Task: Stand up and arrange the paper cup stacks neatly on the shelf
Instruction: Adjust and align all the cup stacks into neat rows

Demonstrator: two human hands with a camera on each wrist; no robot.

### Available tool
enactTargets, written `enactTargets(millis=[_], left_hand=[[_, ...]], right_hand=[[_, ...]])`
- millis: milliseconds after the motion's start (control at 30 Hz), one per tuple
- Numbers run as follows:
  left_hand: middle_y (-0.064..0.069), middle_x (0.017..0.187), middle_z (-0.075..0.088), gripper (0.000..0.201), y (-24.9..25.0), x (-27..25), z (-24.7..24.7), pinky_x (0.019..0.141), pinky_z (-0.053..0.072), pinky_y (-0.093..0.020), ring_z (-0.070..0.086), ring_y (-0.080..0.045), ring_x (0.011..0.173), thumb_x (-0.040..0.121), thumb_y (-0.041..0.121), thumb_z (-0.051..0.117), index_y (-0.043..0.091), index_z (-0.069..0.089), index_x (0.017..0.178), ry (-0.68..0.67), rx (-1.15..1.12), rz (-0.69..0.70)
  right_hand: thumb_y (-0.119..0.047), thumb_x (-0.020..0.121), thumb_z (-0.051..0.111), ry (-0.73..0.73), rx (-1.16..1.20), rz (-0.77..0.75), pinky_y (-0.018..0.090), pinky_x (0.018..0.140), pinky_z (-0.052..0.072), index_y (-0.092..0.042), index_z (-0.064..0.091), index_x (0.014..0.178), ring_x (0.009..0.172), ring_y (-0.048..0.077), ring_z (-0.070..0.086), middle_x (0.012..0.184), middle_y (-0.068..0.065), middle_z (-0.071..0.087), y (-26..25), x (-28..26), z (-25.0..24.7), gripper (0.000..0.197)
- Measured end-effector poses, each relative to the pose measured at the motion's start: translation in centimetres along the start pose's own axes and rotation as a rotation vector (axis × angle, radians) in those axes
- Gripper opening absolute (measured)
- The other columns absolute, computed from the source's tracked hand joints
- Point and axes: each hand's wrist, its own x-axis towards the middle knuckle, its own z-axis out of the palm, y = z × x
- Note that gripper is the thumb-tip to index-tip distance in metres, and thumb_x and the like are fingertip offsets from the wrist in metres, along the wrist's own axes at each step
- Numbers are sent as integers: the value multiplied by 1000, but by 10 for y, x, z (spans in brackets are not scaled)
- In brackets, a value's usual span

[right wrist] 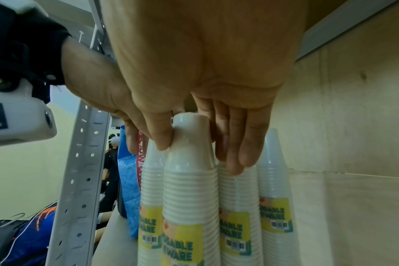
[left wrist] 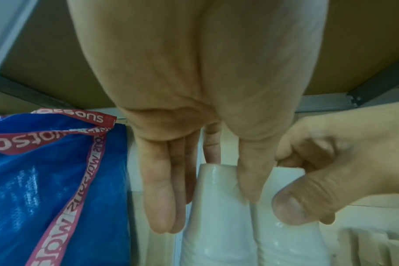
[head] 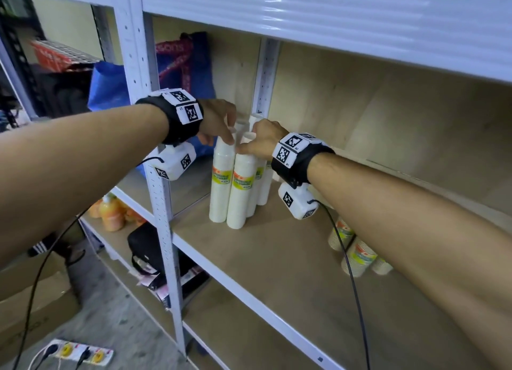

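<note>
Several white paper cup stacks stand upright in a tight cluster at the back left of the wooden shelf [head: 277, 258]. My left hand [head: 228, 131] grips the top of the leftmost stack [head: 220, 189]; in the left wrist view its thumb [left wrist: 251, 180] lies on one side of that stack [left wrist: 216, 234] and its fingers [left wrist: 162, 189] on the other. My right hand [head: 248, 141] pinches the top of the front stack [head: 240, 197]. The right wrist view shows its thumb [right wrist: 163, 140] and fingers [right wrist: 239, 153] round that stack [right wrist: 189, 189]. Patterned cup stacks [head: 357, 256] lie on their sides under my right forearm.
A blue bag [head: 182, 73] hangs just left of the cluster, behind the perforated upright post [head: 160, 203]. The upper shelf's edge [head: 332, 23] sits close overhead. Orange bottles [head: 110, 211] and a black bag [head: 146, 247] fill the lower shelf. A power strip [head: 80, 353] lies on the floor.
</note>
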Motion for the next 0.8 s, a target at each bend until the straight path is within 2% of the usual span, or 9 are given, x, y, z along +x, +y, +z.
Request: enactTargets(millis=[67,167,233,300,367,467,567,700,800], left_hand=[[-9,89,66,42,0,-1,3,57,59,-30,73,-27,75,85,23,75,20,48,117,-5,6,5],[-10,93,68,45,0,2,6,69,62,-37,74,-29,78,85,23,75,24,47,120,-27,-4,23],[-11,93,69,42,3,5,6,66,61,-33,74,-27,77,85,22,74,24,51,120,-37,7,37],[-12,95,71,41,10,10,4,65,61,-32,75,-26,75,84,21,75,21,54,119,-56,40,58],[-17,100,71,42,22,16,3,73,61,-39,75,-29,78,83,18,76,19,56,120,-90,45,84],[-26,102,70,45,46,25,4,80,60,-48,74,-34,81,82,18,78,16,55,121,-160,46,131],[-28,102,69,47,74,32,6,80,60,-47,73,-36,85,82,19,78,13,54,121,-228,57,193],[-27,99,70,42,112,45,14,66,62,-37,73,-33,81,84,20,77,14,54,118,-237,68,275],[-25,98,71,43,137,57,22,76,61,-43,73,-34,85,83,21,77,13,54,119,-200,66,338]], right_hand=[[-41,81,72,-12,30,-3,18,48,30,-14,58,113,80,12,51,80,-16,48,2,-2,0,44],[-44,77,74,-12,26,-1,20,55,39,-14,61,108,84,16,56,90,-8,58,3,-3,-3,46],[-47,74,75,-13,13,21,23,57,41,-18,57,87,78,17,57,86,-3,58,8,-4,-6,37],[-43,76,76,-18,44,31,21,49,35,-23,45,70,64,11,53,72,-7,50,15,-8,-11,37],[-40,78,75,-27,66,42,22,47,36,-20,49,75,60,9,53,71,-7,52,25,-12,-17,33],[-38,78,76,-42,77,88,23,52,48,-18,50,95,63,15,60,73,-4,56,39,-20,-31,38],[-41,74,78,-41,58,168,31,63,55,-11,55,94,68,20,64,82,6,64,57,-26,-45,42],[-37,74,79,17,42,262,24,50,49,-9,56,95,62,19,64,76,3,61,88,-34,-66,42],[-37,73,79,45,42,324,24,50,51,-8,57,107,65,19,67,79,3,61,111,-38,-77,50]])
